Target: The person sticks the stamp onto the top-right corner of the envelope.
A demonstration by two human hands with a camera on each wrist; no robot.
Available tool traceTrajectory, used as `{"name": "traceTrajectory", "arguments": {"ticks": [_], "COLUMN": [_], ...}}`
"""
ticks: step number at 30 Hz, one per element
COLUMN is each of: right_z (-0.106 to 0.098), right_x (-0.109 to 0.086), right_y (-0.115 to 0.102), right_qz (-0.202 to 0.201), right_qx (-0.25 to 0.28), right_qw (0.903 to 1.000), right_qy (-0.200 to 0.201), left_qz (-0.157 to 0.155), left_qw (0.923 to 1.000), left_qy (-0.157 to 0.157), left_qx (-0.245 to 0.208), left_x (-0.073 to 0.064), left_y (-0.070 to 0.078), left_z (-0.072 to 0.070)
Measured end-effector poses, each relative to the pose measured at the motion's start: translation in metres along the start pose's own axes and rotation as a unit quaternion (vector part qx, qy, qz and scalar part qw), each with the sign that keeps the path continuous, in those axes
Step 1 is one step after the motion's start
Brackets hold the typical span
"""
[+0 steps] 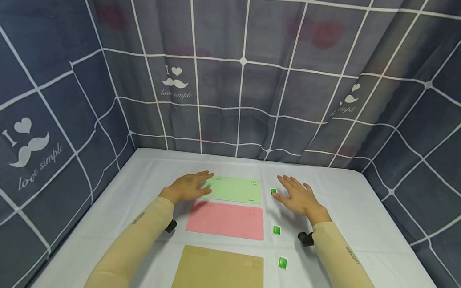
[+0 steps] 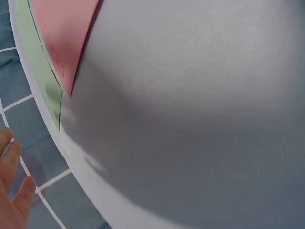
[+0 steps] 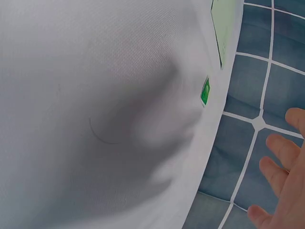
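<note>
Right grip [image 1: 299,199]: fingers extended, empty. Far green stamp [image 1: 273,191] just left of its thumb tip, well apart from left grip [image 1: 189,186]. Left grip: spread, empty, thumb overlapping the left end of green envelope [image 1: 237,190]; envelope's long axis runs rightward from it. Pink envelope [image 1: 225,220], brown envelope [image 1: 219,275], two other stamps [image 1: 276,229]: between the grips, personward.

Honestly looks like a little curtained-off booth, can't tell what kind of room it's in. Dark blue-grey fabric curtains [image 1: 218,85] with a white grid hang left, back and right, printed with white heart-and-moustache "love simple" logos [image 1: 175,83]. They box in a flat table covered in plain white cloth [image 1: 351,192], and that's the whole space.
</note>
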State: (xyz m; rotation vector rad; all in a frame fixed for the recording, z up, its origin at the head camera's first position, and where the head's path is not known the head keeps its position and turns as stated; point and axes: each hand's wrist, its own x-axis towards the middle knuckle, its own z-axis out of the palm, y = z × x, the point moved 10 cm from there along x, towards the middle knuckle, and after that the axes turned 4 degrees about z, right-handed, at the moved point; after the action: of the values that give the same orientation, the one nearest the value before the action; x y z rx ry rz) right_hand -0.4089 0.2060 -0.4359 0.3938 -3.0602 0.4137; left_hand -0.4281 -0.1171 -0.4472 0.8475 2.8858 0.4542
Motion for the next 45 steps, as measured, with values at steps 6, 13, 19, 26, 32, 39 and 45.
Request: {"name": "traceTrajectory", "arguments": {"ticks": [6, 13, 19, 26, 32, 39, 45], "right_z": [0.001, 0.002, 0.004, 0.004, 0.003, 0.004, 0.009], "right_x": [0.002, 0.005, 0.007, 0.006, 0.008, 0.010, 0.012], "right_y": [0.000, 0.000, -0.001, -0.003, -0.002, -0.001, -0.001], "right_qz": [-0.004, -0.002, -0.004, -0.004, 0.001, -0.001, -0.003], "right_qx": [-0.003, 0.001, 0.004, 0.009, 0.017, 0.020, 0.031], "right_qw": [1.0000, 0.9999, 0.9999, 0.9999, 0.9999, 0.9998, 0.9994], "right_qy": [0.006, 0.010, 0.011, 0.006, 0.002, 0.002, -0.014], "left_qz": [0.003, 0.009, 0.026, 0.019, 0.018, 0.016, 0.018], "left_qw": [1.0000, 0.9990, 0.9974, 0.9977, 0.9972, 0.9977, 0.9974], "left_qy": [-0.006, -0.017, -0.016, -0.031, -0.035, -0.032, -0.034], "left_qx": [0.006, 0.039, 0.064, 0.058, 0.064, 0.058, 0.061], "left_x": [0.001, 0.003, 0.006, 0.007, 0.008, 0.006, 0.006], "left_y": [0.002, 0.002, 0.004, 0.001, 0.001, 0.001, 0.002], "left_z": [0.005, 0.011, 0.014, 0.021, 0.024, 0.023, 0.024]}}
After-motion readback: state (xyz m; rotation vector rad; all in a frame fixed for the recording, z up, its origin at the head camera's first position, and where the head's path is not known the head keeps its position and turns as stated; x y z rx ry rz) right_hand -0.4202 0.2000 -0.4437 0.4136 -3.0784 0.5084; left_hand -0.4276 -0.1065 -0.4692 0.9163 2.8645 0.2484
